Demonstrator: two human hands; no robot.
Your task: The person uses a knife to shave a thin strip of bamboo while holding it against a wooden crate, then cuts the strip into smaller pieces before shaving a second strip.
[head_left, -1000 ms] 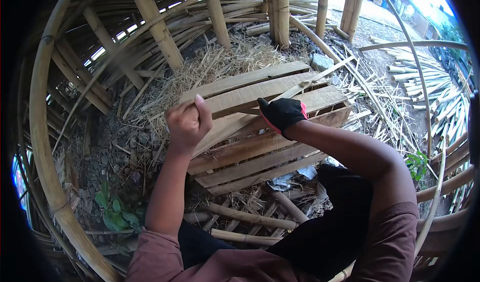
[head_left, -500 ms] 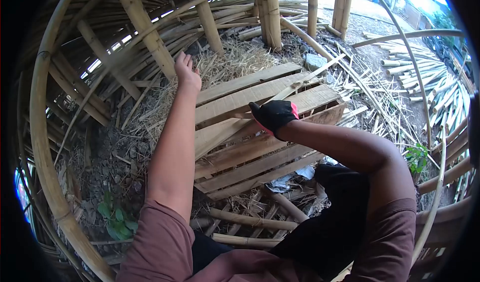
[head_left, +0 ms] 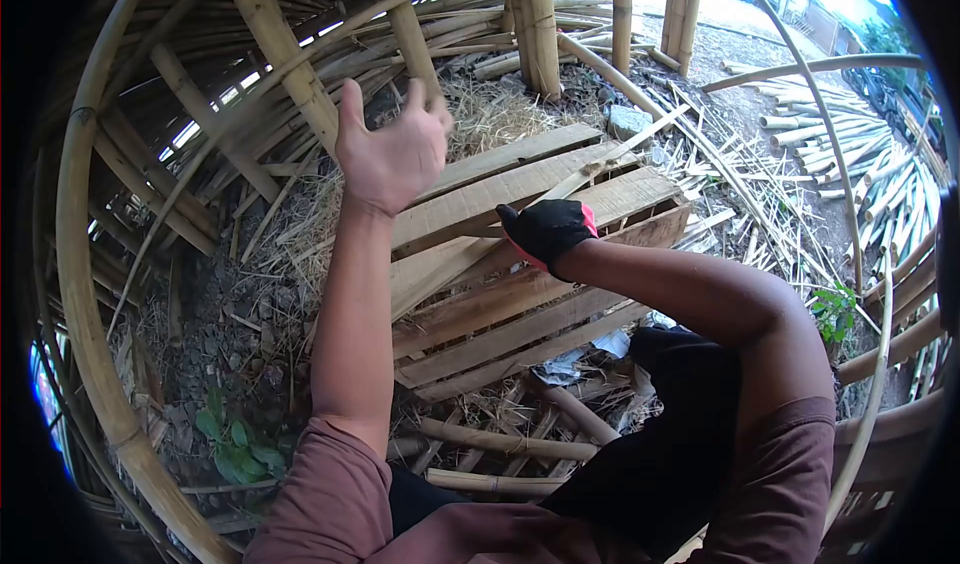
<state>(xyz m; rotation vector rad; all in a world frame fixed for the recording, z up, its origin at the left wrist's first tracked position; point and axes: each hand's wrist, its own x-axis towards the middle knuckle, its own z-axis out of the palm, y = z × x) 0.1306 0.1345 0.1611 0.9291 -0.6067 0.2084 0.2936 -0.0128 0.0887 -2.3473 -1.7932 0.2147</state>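
Note:
Bare and raised, my left hand (head_left: 395,159) has its fingers spread and holds nothing, in front of the far left part of a wooden pallet (head_left: 480,309). My right hand (head_left: 548,234), in a black and pink glove, is closed low over the middle of the pallet. A long pale bamboo strip (head_left: 618,156) runs from the upper right into this gloved fist. A short brown end sticks out on the fist's left side. On the pallet to the lower left lies a broad pale slat (head_left: 435,272).
Bamboo posts (head_left: 535,34) and a curved bamboo pole (head_left: 85,214) frame the space. Cut bamboo pieces (head_left: 885,179) are stacked at the right. Straw (head_left: 490,114), split strips and a grey stone (head_left: 628,121) lie behind the pallet. Green leaves (head_left: 235,444) grow at lower left.
My left hand has moved right and a little nearer, turning so the open palm shows and the fingers spread wider. My right hand has stayed in place, closed.

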